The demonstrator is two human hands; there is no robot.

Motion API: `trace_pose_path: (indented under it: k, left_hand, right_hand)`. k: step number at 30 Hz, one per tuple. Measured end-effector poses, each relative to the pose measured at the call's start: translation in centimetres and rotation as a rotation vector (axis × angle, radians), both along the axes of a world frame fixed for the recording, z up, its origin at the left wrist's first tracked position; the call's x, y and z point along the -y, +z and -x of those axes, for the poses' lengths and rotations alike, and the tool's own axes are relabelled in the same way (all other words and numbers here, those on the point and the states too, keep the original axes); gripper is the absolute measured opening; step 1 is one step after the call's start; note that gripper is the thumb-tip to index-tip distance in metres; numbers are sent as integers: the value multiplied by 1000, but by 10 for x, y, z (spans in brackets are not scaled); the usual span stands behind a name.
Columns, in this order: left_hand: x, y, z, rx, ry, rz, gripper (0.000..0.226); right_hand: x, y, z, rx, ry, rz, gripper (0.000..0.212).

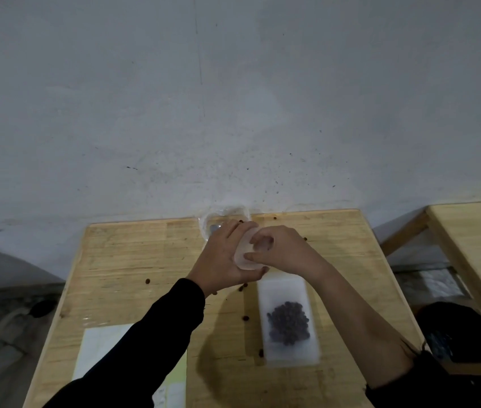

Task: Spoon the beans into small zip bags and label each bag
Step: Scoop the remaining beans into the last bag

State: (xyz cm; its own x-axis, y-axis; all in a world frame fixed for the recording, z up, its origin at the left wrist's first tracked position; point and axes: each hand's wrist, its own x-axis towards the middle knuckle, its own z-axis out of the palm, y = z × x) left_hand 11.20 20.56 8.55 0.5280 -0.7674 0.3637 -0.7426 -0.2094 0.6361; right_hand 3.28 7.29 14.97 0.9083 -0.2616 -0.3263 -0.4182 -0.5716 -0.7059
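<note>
Above the middle of the wooden table (133, 260), my left hand (224, 260) and my right hand (280, 248) meet and together hold a small frosted zip bag (245, 257). The left hand cups it from behind; the right thumb and fingers pinch its front edge. Whether this bag has beans in it I cannot tell. A second frosted zip bag (289, 316), holding a dark heap of beans (288, 322), lies flat on the table below my right hand. A clear plastic container (224, 219) stands at the table's far edge behind my hands.
Several loose beans, one of them a bean (147, 280) at the left, are scattered on the table. White sheets of paper (100, 351) lie at the near left under my left sleeve. A second wooden table (477, 240) stands to the right, with a dark object (454, 331) below it. A grey wall rises behind.
</note>
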Motion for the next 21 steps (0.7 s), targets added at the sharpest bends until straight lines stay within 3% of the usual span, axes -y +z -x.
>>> trace_pose_path:
  k: [2, 5, 8, 11, 15, 18, 21]
  left_hand:
    - [-11, -5, -5, -110, 24, -61, 80]
    - [-32, -14, -18, -319, 27, -228, 83]
    - [-49, -24, -30, -446, -10, -397, 83]
    - [-57, -36, -41, -503, 46, -411, 81]
    - [-57, -52, -55, -577, 107, -462, 96]
    - [-53, -58, -62, -623, 124, -484, 102]
    - [-47, -58, -67, -652, 135, -492, 97]
  right_hand:
    - [-1, -9, -2, 9, -42, -153, 36]
    - [2, -29, -6, 114, -206, -280, 7]
    - [13, -52, -9, 154, -356, -153, 15]
    - [21, -73, -16, 148, -357, 27, 12]
    - [23, -104, -28, -116, -183, 178, 37]
    - [19, -116, -37, -236, -149, 149, 40]
    - [13, -125, -46, -206, -234, 63, 34]
